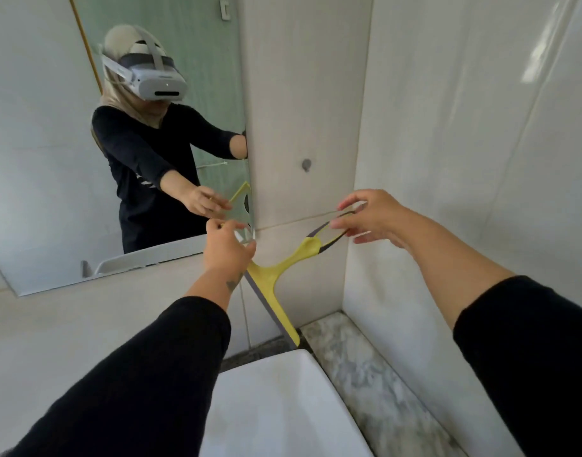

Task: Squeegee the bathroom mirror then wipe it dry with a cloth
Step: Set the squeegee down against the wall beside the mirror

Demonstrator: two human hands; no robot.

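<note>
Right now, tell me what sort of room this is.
Most likely a bathroom: a wall mirror hangs above a white basin, pale glossy wall tiles surround them, and a marble ledge runs beside the basin.

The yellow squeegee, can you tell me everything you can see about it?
The squeegee looks like yellow plastic, with a dark rubber strip along its long blade and a dark-edged loop handle. It is tilted, blade end down toward the sink corner, in front of the tiled wall. The right hand pinches the loop; the left hand is at the blade's upper end.
</note>
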